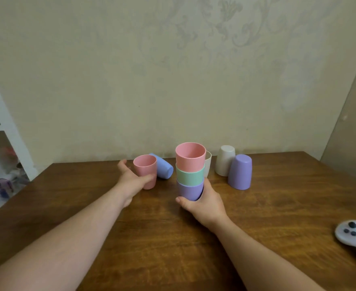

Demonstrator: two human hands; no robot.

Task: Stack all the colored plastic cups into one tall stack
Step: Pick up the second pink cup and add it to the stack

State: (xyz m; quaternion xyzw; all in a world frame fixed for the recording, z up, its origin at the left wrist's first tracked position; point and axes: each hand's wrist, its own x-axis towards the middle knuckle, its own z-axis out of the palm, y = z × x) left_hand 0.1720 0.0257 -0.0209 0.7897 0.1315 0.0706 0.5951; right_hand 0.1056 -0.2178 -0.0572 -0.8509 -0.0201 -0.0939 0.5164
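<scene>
three-cup stack [190,171] gripped at its base by right hand [204,201]; left hand [131,181] closed around loose pink cup [145,171]; four other cups unstacked on table [173,238].

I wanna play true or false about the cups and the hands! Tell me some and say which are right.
1. The stack has three cups, pink on top. True.
2. The left hand holds a green cup. False: it grips a single pink cup.
3. The blue cup lies on its side. True.
4. The purple cup on the right stands mouth up. False: it is upside down, like the white cup beside it.
5. The right hand holds the stack at its bottom purple cup. True.
</scene>
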